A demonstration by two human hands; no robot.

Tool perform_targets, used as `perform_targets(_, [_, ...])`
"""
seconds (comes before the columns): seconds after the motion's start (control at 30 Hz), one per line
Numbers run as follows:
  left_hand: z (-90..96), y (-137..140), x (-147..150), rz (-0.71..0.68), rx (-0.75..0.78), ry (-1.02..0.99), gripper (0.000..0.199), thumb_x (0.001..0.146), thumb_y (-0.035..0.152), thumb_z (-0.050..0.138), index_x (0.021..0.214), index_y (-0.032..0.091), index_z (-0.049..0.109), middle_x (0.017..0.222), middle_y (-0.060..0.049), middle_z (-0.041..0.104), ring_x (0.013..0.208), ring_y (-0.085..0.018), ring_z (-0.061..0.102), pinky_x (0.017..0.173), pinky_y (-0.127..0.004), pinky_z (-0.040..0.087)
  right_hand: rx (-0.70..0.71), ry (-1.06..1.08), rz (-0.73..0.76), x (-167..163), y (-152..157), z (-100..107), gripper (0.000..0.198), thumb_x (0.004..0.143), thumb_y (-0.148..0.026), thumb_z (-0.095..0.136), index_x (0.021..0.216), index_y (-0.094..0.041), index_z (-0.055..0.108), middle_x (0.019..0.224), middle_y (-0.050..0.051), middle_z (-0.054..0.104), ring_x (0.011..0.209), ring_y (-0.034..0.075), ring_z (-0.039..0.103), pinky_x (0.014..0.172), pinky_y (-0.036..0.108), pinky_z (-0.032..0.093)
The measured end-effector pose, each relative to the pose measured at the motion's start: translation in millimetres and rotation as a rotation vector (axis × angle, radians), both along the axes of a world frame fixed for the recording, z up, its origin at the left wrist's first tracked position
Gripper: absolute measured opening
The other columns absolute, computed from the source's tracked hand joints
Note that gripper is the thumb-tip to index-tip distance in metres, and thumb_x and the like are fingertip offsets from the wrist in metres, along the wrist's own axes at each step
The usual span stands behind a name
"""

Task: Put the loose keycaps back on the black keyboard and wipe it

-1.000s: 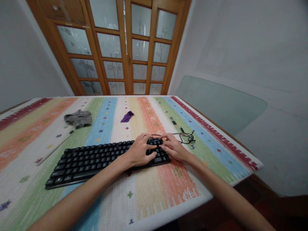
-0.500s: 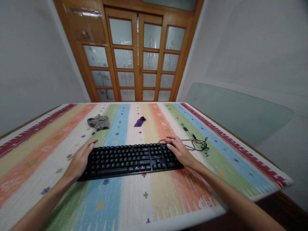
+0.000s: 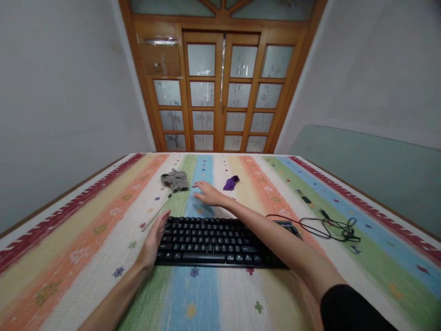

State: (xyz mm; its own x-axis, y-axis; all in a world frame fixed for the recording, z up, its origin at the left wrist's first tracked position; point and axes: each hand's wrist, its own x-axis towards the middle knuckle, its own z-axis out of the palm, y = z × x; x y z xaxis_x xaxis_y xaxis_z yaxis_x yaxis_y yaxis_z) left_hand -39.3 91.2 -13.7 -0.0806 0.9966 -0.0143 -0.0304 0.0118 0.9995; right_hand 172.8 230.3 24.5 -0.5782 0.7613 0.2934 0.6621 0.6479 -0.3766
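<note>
A black keyboard point(image 3: 206, 239) lies flat on the striped tablecloth point(image 3: 193, 303) in front of me. My left hand point(image 3: 153, 241) rests against the keyboard's left end, its fingers stretched along that edge. My right arm crosses above the keyboard's right part and hides some keys. Beyond the keyboard, my right hand point(image 3: 208, 193) is open with fingers spread and nothing in them. Its fingertips point at a crumpled grey cloth point(image 3: 175, 180), a short gap away. To the hand's right lies a small purple cloth point(image 3: 230, 183).
A thin pale stick with a dark tip point(image 3: 156, 214) lies left of the keyboard. Right of it are a looped black cable point(image 3: 330, 227) and a small black piece point(image 3: 306, 199). Wooden doors point(image 3: 220, 92) with glass panes stand behind the table, walls on both sides.
My right hand has left the keyboard's right end and swung left and forward toward the grey cloth. My left hand stays at the left end. The view has shifted, moving things rightward.
</note>
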Motion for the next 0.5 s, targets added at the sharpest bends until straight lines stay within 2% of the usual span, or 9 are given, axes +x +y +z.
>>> perform_targets(0.1, [-0.1, -10.4, 10.5, -0.035, -0.046, -0.138, 0.070, 0.094, 0.059, 0.031, 0.144, 0.012, 0.043, 0.153, -0.012, 0.039, 0.146, -0.023, 0.029, 0.123, -0.040, 0.019, -0.024, -0.029, -0.025, -45.4, 32.9, -0.8, 0.035, 0.096, -0.017, 0.050, 0.131, -0.010, 0.053, 0.143, 0.017, 0.050, 0.134, 0.025, 0.044, 0.112, 0.039, 0.035])
perform_targets(0.23, [-4.7, -23.6, 26.5, -0.168, -0.050, -0.227, 0.072, 0.092, 0.063, 0.039, 0.148, 0.017, 0.040, 0.157, -0.008, 0.033, 0.149, -0.023, 0.020, 0.124, -0.040, 0.014, -0.035, -0.057, -0.099, -87.5, 56.0, -7.4, 0.040, 0.099, -0.021, 0.046, 0.138, -0.010, 0.048, 0.147, 0.017, 0.046, 0.137, 0.027, 0.040, 0.112, 0.043, 0.034])
perform_targets(0.37, [-6.3, -27.3, 28.6, -0.245, -0.040, -0.311, 0.078, 0.087, 0.064, 0.054, 0.149, 0.020, 0.039, 0.160, -0.005, 0.027, 0.151, -0.023, 0.012, 0.125, -0.036, 0.007, -0.022, -0.088, -0.218, -101.1, 63.2, -14.0, 0.042, 0.095, -0.016, 0.049, 0.136, -0.008, 0.050, 0.143, 0.021, 0.047, 0.131, 0.032, 0.044, 0.105, 0.047, 0.039])
perform_targets(0.5, [-4.3, -22.7, 20.8, -0.311, -0.018, -0.288, 0.078, 0.085, 0.064, 0.059, 0.147, 0.020, 0.041, 0.159, -0.007, 0.029, 0.150, -0.025, 0.014, 0.125, -0.038, 0.006, -0.010, -0.124, -0.258, -96.2, 65.7, -8.4, 0.034, 0.090, -0.006, 0.046, 0.120, -0.006, 0.062, 0.130, 0.022, 0.057, 0.121, 0.028, 0.051, 0.102, 0.039, 0.041])
